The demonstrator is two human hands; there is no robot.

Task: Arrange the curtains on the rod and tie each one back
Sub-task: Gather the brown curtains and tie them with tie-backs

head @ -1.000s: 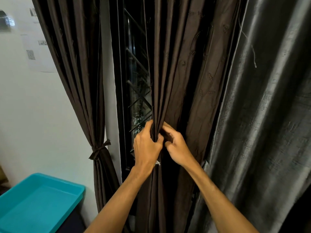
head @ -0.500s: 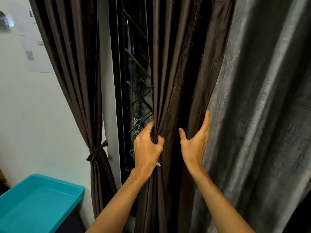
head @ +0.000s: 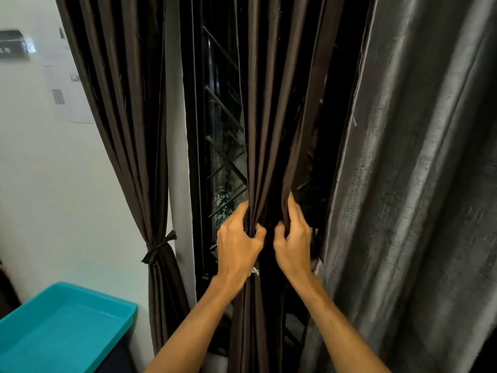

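While looking down at the window, saw the grey curtain (head: 416, 184) hanging loose and untied along the right, just beside the right forearm. Noted the middle brown curtain (head: 269, 103) bunched between the hands in front of the window grille (head: 223, 135), and the left brown curtain (head: 121, 117) already cinched against the wall. Passed over the teal tub (head: 61, 327) at lower left. Found the left hand (head: 238, 246) clenched round the gathered folds and the right hand (head: 293, 243) curled over the bunch's right edge. Judged the slick folds likely to spill if either grip loosened to reach for a band. Saw no loose band nearby. Feared trapping grey fabric in the bundle too. Spotted the knotted tie (head: 158, 247) on the left curtain; could not identify the small white scrap (head: 255, 271) by the left wrist.
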